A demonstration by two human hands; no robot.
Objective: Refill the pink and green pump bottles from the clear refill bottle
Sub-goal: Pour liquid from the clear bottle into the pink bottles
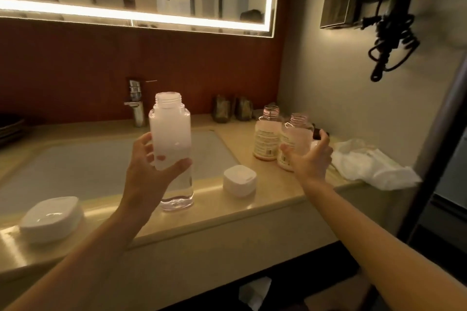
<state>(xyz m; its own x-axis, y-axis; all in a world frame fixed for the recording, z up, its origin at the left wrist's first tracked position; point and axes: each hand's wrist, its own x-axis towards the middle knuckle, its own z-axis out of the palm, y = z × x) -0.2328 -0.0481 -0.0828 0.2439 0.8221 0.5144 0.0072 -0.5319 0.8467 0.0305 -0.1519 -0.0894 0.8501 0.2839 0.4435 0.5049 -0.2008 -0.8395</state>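
The tall clear refill bottle (170,139) stands uncapped on the counter's front edge, by the sink. My left hand (149,166) grips it around the middle. Two smaller bottles stand uncapped at the right: one with a pale label (267,134) further back, and a nearer one (295,139) beside it. In the warm light I cannot tell which is pink or green. My right hand (312,156) curls round the nearer small bottle, thumb on its left side, fingers on its right. A dark pump part (319,133) lies just behind that hand.
A white square cap (239,180) lies on the counter between the bottles. A white dish (50,219) sits at the front left. Crumpled white plastic (371,161) lies at the far right. The faucet (136,105) and two dark cups (232,108) stand at the back.
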